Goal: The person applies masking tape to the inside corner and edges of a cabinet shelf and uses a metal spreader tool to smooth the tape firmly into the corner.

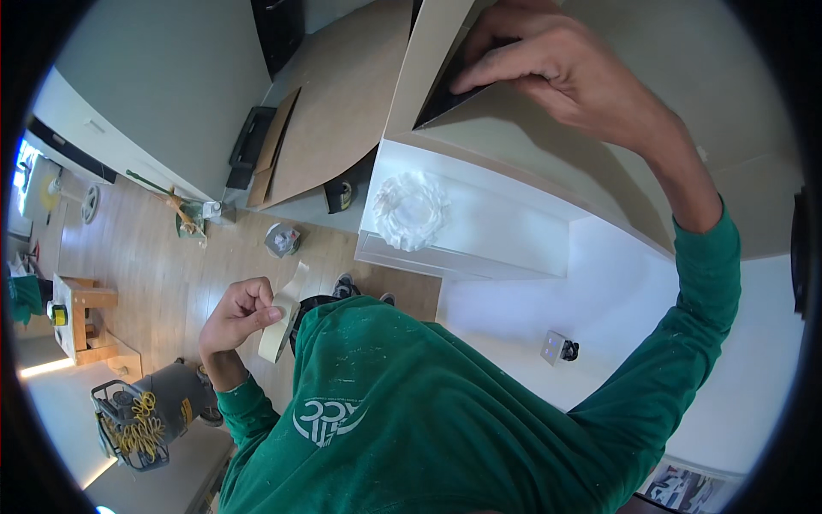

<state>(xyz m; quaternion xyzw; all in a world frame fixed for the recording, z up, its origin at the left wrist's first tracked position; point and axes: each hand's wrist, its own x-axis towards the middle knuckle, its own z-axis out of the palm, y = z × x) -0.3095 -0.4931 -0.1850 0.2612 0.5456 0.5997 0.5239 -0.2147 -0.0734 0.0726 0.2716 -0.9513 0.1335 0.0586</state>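
Observation:
My left hand (242, 315) is closed, pinching a pale yellow strip of masking tape (282, 324) between thumb and fingers beside my waist. One end of the strip sticks up past the thumb, and the rest hangs below it. My right hand (556, 70) is raised at the top right, against a beige panel (514, 147). Its thumb and fingers close on the edge of a dark, flat, pointed piece (441, 101) lying along the panel's pale border. Part of that piece is hidden behind my fingers, and its kind cannot be made out.
Below the panel is a white cabinet (488, 244) with a crumpled white plastic bundle (411, 210) on it. A brown board (342, 103) covers the far surface. On the wooden floor are a small bin (282, 241), a wooden stand (86, 298) and a vacuum (171, 398) with yellow cord.

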